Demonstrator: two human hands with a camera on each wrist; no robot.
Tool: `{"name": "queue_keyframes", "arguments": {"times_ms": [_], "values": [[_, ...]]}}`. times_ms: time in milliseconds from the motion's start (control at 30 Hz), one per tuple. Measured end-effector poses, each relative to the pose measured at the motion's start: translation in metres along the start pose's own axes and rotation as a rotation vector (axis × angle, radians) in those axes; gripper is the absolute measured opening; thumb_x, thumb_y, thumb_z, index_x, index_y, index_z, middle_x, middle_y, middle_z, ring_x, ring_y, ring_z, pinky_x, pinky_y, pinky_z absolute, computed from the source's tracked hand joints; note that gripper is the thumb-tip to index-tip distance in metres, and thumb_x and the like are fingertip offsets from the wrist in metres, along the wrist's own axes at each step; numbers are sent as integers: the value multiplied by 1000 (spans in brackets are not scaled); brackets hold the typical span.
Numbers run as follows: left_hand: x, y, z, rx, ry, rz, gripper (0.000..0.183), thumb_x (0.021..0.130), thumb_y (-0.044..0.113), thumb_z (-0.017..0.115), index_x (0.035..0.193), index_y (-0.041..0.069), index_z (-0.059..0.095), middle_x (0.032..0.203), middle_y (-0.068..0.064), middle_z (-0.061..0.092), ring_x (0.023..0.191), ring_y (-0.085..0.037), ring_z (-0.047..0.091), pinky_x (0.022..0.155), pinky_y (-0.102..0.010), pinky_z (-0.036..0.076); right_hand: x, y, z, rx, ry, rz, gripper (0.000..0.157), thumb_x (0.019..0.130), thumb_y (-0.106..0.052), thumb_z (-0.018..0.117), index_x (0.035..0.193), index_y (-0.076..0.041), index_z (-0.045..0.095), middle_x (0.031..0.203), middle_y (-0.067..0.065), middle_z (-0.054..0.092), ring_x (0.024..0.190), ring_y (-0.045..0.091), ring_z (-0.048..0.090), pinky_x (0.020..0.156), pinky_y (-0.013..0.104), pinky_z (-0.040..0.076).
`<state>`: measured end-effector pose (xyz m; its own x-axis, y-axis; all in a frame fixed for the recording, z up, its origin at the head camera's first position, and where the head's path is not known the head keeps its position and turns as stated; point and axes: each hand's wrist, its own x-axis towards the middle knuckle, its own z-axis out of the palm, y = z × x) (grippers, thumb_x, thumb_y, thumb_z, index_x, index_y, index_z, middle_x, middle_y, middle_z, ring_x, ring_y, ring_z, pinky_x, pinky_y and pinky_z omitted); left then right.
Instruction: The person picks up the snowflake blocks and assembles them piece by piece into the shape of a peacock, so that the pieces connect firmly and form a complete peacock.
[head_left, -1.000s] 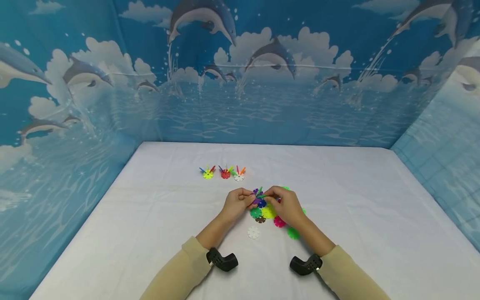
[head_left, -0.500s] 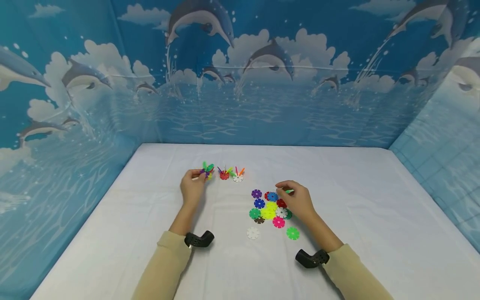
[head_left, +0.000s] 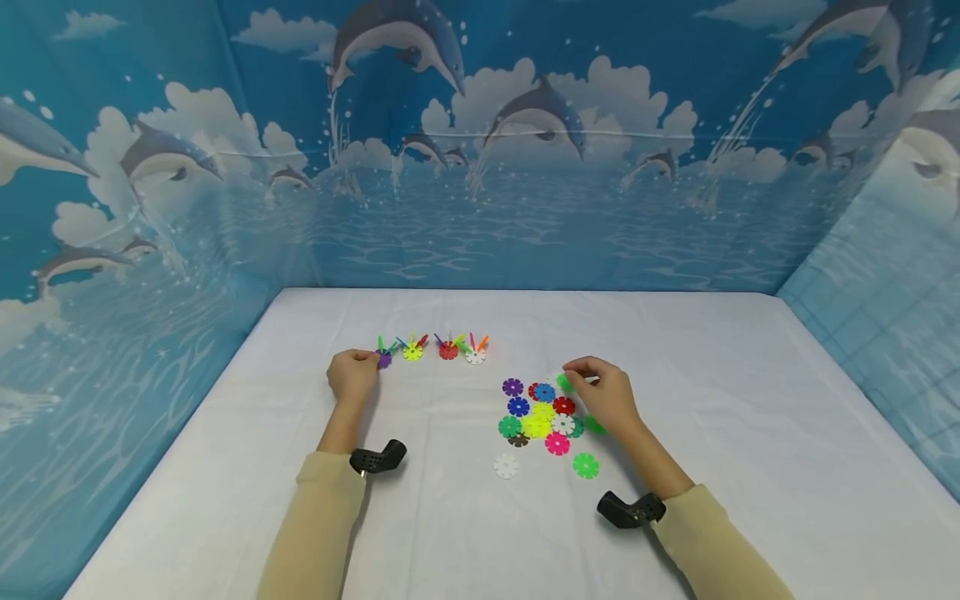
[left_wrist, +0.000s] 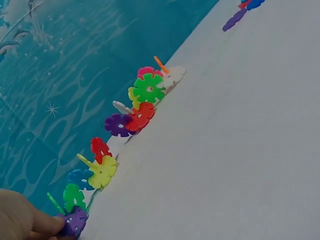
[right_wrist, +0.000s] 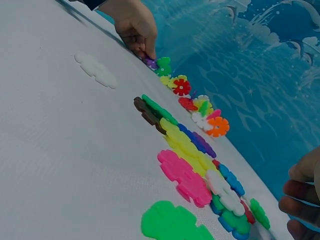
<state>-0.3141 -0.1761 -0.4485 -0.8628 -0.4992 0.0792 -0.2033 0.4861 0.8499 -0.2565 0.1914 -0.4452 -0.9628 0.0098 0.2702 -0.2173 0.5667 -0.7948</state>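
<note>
At the far left of the table my left hand (head_left: pixel 352 375) pinches a purple notched disc (head_left: pixel 384 359) between thumb and finger. Green discs (left_wrist: pixel 74 196) stand up out of its slots. Beside it, in a row, are a yellow disc build (head_left: pixel 412 352), a red one (head_left: pixel 447 351) and a white one (head_left: pixel 476 357), each with upright discs fitted in. Above the right side of the loose pile, my right hand (head_left: pixel 606 393) has loosely bent fingers with nothing between them. A light green disc (right_wrist: pixel 260 214) lies near its fingertips.
Loose flower-shaped discs lie mid-table, among them yellow (head_left: pixel 536 427), pink (head_left: pixel 557 444), blue (head_left: pixel 544 392) and brown (head_left: pixel 518 441). A white disc (head_left: pixel 506 466) and a green disc (head_left: pixel 586 466) lie nearer the front. Dolphin-print curtains (head_left: pixel 480 225) surround the white table.
My left hand has carried the purple-and-green build from above the pile to the row's left end. My right hand has drawn apart from it and let go of a green disc.
</note>
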Motion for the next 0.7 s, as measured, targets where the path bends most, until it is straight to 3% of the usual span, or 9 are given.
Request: {"name": "queue_keyframes", "arguments": {"times_ms": [133, 267, 400, 500, 600, 700], "values": [[2, 0, -2, 82, -9, 8, 18, 90, 12, 66, 91, -5, 73, 92, -21, 70, 96, -38, 60, 90, -47, 43, 1, 3, -2, -25, -5, 24, 17, 97, -12, 61, 106, 0, 69, 101, 14, 68, 97, 29, 59, 84, 42, 49], [-1, 2, -2, 113, -13, 40, 23, 90, 13, 66, 101, -7, 70, 98, -24, 68, 99, -40, 59, 91, -48, 43, 2, 6, -5, -80, -57, 50, 20, 95, -12, 61, 109, 0, 69, 104, 15, 65, 95, 30, 56, 82, 43, 48], [-18, 15, 5, 129, -18, 162, 21, 90, 12, 64, 102, -5, 66, 91, -21, 66, 89, -37, 60, 80, -48, 46, 5, 11, -6, -152, -119, 37, 27, 93, -14, 64, 115, 2, 68, 109, 19, 61, 95, 31, 54, 81, 45, 48], [-37, 30, 19, 154, -145, 354, 14, 90, 12, 62, 95, 0, 69, 84, -11, 65, 80, -28, 61, 72, -42, 49, 6, 14, -6, -192, -141, 19, 32, 92, -15, 67, 118, 4, 66, 112, 21, 59, 97, 32, 54, 83, 47, 48], [-58, 42, 37, 193, -373, 549, 12, 92, 13, 64, 96, 4, 72, 85, -5, 66, 79, -21, 60, 71, -36, 50, 7, 16, -5, -207, -154, 15, 35, 91, -16, 69, 118, 6, 65, 112, 22, 58, 96, 33, 53, 84, 48, 48], [-76, 48, 57, 253, -537, 648, 18, 93, 19, 67, 106, 7, 72, 89, -1, 64, 80, -16, 57, 73, -31, 49, 7, 16, -3, -200, -157, 30, 34, 89, -15, 71, 115, 7, 65, 108, 21, 57, 94, 32, 52, 82, 46, 48]]}}
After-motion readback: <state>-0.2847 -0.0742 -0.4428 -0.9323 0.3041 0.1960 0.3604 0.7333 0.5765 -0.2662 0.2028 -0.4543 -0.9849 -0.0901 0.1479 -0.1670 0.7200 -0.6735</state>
